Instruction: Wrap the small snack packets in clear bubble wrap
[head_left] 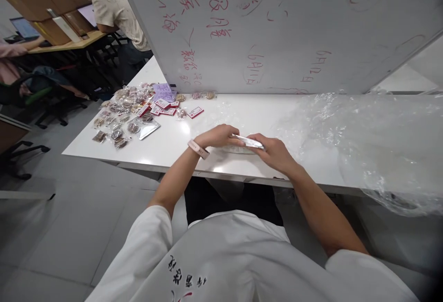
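Note:
A flat white-and-silver packet (pixel 249 142) is held up just above the table, seen nearly edge-on. My left hand (pixel 221 136) pinches its left end, with a pale band round the wrist. On the other end, my right hand (pixel 275 151) is closed, thumb and fingers gripping the packet. Beneath both hands a clear plastic bag or wrapper (pixel 238 150) lies on the white table (pixel 187 154), partly hidden by them. What is printed on the packet cannot be read.
Many small clear-wrapped items (pixel 121 113) are heaped at the left, with red-and-white boxes (pixel 168 110), a purple packet (pixel 164 92) and a silver pouch (pixel 149 128). Large clear plastic sheeting (pixel 380 150) covers the right side. Behind stands a whiteboard (pixel 270 30). Two people sit at far-left desks.

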{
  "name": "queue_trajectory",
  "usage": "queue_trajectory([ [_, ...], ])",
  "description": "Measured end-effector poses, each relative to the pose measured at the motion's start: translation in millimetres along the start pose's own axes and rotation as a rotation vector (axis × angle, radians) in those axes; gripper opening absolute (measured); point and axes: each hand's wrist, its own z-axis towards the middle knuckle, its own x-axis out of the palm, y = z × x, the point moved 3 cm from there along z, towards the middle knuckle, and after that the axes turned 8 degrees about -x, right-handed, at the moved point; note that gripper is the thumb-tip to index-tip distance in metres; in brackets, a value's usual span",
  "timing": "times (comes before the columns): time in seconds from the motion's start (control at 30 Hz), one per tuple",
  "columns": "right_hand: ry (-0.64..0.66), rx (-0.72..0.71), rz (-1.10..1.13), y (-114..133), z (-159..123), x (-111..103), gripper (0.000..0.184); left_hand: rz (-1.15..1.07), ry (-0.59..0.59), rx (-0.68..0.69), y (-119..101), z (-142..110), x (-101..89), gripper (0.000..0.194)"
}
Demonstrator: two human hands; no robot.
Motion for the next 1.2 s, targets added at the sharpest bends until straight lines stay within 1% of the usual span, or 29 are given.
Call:
queue_trajectory([
  [0.03,0.014,0.054,0.029,-7,9,-3,0.031,0.007,-0.011,-0.046,4,8,-4.9,0.039],
  [0.07,0.035,0.113,0.037,-13,17,-5,0.033,0.037,-0.055,-0.117,9,15,-7.8,0.039],
  [0.13,0.053,0.229,-0.049,-22,30,-7,0.038,0.114,-0.208,-0.273,17,26,-6.5,0.035],
  [0.17,0.039,0.263,-0.14,-24,34,-7,0.039,0.124,-0.299,-0.319,18,29,-2.2,0.031],
  [0.2,0.005,0.267,-0.246,-23,37,-7,0.04,0.084,-0.402,-0.33,19,29,3.8,0.025],
  [0.23,-0.042,0.236,-0.343,-19,37,-6,0.039,0.004,-0.515,-0.315,18,26,11.1,0.018],
  [0.27,-0.088,0.173,-0.408,-13,37,-3,0.038,-0.096,-0.626,-0.285,16,20,19.5,0.012],
  [0.33,-0.129,0.01,-0.421,2,32,7,0.04,-0.264,-0.814,-0.241,11,-2,38.2,0.012],
  [0.37,-0.118,-0.062,-0.393,8,29,14,0.041,-0.333,-0.878,-0.254,8,-17,48.1,0.015],
  [0.43,-0.038,-0.166,-0.336,16,23,31,0.045,-0.502,-0.97,-0.34,4,-52,65.8,0.021],
  [0.47,0.014,-0.197,-0.324,17,20,40,0.048,-0.832,-1.034,-0.418,7,-71,74.2,0.022],
  [0.5,0.064,-0.214,-0.322,17,17,48,0.05,-1.155,-1.054,-0.499,10,-87,82.1,0.023],
  [0.53,0.103,-0.219,-0.325,15,16,55,0.052,-1.453,-1.02,-0.553,13,-99,87.8,0.024],
  [0.57,0.13,-0.216,-0.328,13,14,60,0.054,-1.725,-0.956,-0.588,15,-107,90.4,0.025],
  [0.6,0.142,-0.208,-0.33,11,13,64,0.055,-1.924,-0.876,-0.6,19,-111,89.0,0.024],
  [0.63,0.145,-0.199,-0.331,9,12,66,0.055,-2.063,-0.801,-0.598,23,-110,84.3,0.023],
  [0.67,0.145,-0.193,-0.328,7,12,67,0.055,-2.15,-0.746,-0.593,29,-107,77.3,0.023],
  [0.73,0.143,-0.192,-0.319,6,11,67,0.055,-2.21,-0.676,-0.585,44,-92,60.6,0.025],
  [0.8,0.137,-0.196,-0.308,6,10,65,0.055,-2.134,-0.632,-0.566,54,-70,45.8,0.031],
  [0.83,0.133,-0.198,-0.3,7,11,64,0.054,-2.036,-0.627,-0.545,55,-59,40.4,0.033],
  [0.87,0.13,-0.198,-0.29,8,11,64,0.054,-1.894,-0.635,-0.509,53,-48,36.8,0.036],
  [0.93,0.12,-0.196,-0.267,9,14,62,0.053,-1.497,-0.656,-0.411,40,-30,36.5,0.041],
  [0.97,0.116,-0.195,-0.253,11,16,61,0.053,-1.257,-0.645,-0.354,29,-22,40.3,0.042],
  [1.03,0.108,-0.187,-0.226,14,18,60,0.053,-0.746,-0.585,-0.254,5,-12,54.4,0.046],
  [1.1,0.104,-0.176,-0.214,19,11,57,0.053,-0.303,-0.529,-0.2,-12,-7,71.3,0.052],
  [1.13,0.091,-0.174,-0.209,22,3,55,0.052,-0.146,-0.515,-0.185,-16,-6,78.2,0.055],
  [1.17,0.057,-0.165,-0.205,24,-9,53,0.049,-0.041,-0.506,-0.175,-17,-6,83.4,0.058],
  [1.2,-0.011,-0.136,-0.207,26,-23,49,0.045,0.022,-0.499,-0.169,-16,-6,86.9,0.061],
])
